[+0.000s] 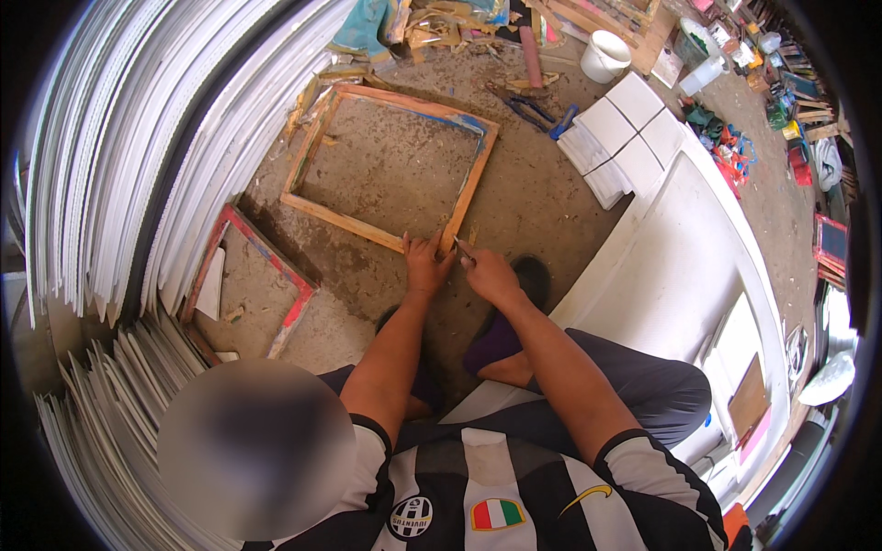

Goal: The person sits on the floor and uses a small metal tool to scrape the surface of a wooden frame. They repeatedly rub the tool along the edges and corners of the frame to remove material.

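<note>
A rectangular wooden frame [349, 223] with blue paint stains lies flat on the dirt-stained floor in front of me. At its near right corner, my left hand [428, 264] grips the wood, fingers bent over the bar. Just right of that corner is my right hand [490, 275], closed around a small thin tool [457, 241] whose tip points at the corner. Most of this tool is hidden in the fingers, so its exact kind does not show. My shod feet are close below both hands.
Tall stacks of white sheets [101, 165] fill the left side. A red-painted frame [266, 253] lies beside them. Beyond the wooden frame are blue-handled pincers [528, 108] and a white bucket [605, 57]. White square panels [614, 136] and a large white board [666, 248] stand at right.
</note>
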Action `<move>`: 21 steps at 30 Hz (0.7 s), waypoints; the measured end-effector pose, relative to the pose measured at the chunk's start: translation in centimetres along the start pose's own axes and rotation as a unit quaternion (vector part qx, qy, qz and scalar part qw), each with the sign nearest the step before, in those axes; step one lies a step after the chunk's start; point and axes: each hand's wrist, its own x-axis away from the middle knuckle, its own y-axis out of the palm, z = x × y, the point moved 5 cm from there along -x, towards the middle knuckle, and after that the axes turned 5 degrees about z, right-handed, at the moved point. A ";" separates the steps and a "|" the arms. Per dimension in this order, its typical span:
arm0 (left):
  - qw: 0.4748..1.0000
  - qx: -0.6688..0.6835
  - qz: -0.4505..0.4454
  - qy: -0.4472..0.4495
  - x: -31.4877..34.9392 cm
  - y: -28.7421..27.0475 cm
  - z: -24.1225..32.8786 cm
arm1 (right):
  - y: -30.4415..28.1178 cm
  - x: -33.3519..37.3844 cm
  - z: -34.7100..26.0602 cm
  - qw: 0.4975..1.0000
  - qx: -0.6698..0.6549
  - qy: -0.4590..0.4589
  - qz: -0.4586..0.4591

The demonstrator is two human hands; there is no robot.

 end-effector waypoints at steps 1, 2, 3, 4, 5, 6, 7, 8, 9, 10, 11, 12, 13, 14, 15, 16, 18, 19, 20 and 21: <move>1.000 0.001 0.003 0.000 0.0 0.0 0.0 | 0.0 0.0 0.0 1.000 -0.002 -0.003 0.002; 1.000 0.003 0.007 0.001 0.0 0.0 0.0 | 0.0 0.1 -0.1 1.000 -0.004 -0.006 0.005; 1.000 0.005 0.010 0.002 0.0 -0.1 0.0 | 0.0 0.1 0.0 1.000 -0.012 -0.004 0.007; 1.000 0.006 0.011 -0.001 0.1 0.0 0.0 | 0.0 0.1 0.0 1.000 -0.020 -0.002 0.010; 1.000 0.007 0.011 -0.002 0.1 -0.1 0.0 | 0.0 0.1 0.1 1.000 -0.028 -0.001 0.012; 1.000 0.009 0.011 -0.004 0.0 -0.1 0.0 | 0.0 0.1 0.1 1.000 -0.028 -0.001 0.013; 1.000 0.009 0.014 0.000 0.0 -0.1 0.1 | 0.0 0.1 0.2 0.999 -0.029 -0.002 0.014; 1.000 0.008 0.018 0.003 0.0 0.0 0.0 | 0.1 0.0 0.2 0.999 -0.030 -0.003 0.014; 1.000 0.007 0.021 0.007 0.0 0.0 -0.1 | 0.1 0.0 0.2 0.999 -0.031 -0.003 0.015; 1.000 0.009 0.020 0.006 0.0 0.1 -0.2 | 0.1 0.0 0.1 0.999 -0.033 -0.003 0.016; 1.000 0.010 0.018 0.004 0.0 0.1 -0.2 | 0.1 0.1 0.1 0.999 -0.034 -0.002 0.017; 1.000 0.012 0.017 0.003 0.1 0.2 -0.2 | 0.1 0.1 0.1 0.999 -0.031 0.001 0.012; 1.000 0.012 0.016 0.002 0.1 0.2 -0.3 | 0.2 0.1 0.1 1.000 -0.028 0.004 0.006; 1.000 0.013 0.016 0.001 0.1 0.2 -0.2 | 0.1 0.1 0.0 1.000 -0.025 0.008 0.001; 1.000 0.014 0.016 0.000 0.1 0.2 -0.2 | -0.1 0.2 -0.2 1.000 -0.016 0.005 0.001; 1.000 0.015 0.017 0.000 0.1 0.1 -0.2 | -0.2 0.3 -0.4 1.000 -0.007 0.002 0.001; 1.000 0.016 0.018 0.000 0.1 0.1 -0.1 | -0.2 0.3 -0.7 1.000 0.009 -0.003 0.007; 1.000 0.014 0.017 -0.001 0.1 0.1 -0.1 | -0.1 0.3 -0.9 1.000 0.017 -0.005 0.013; 1.000 0.012 0.014 -0.002 0.1 0.0 0.0 | 0.0 0.3 -1.1 1.000 0.024 -0.007 0.019; 1.000 0.010 0.011 -0.002 0.1 0.0 0.1 | 0.2 0.4 -1.4 0.999 0.050 -0.007 0.019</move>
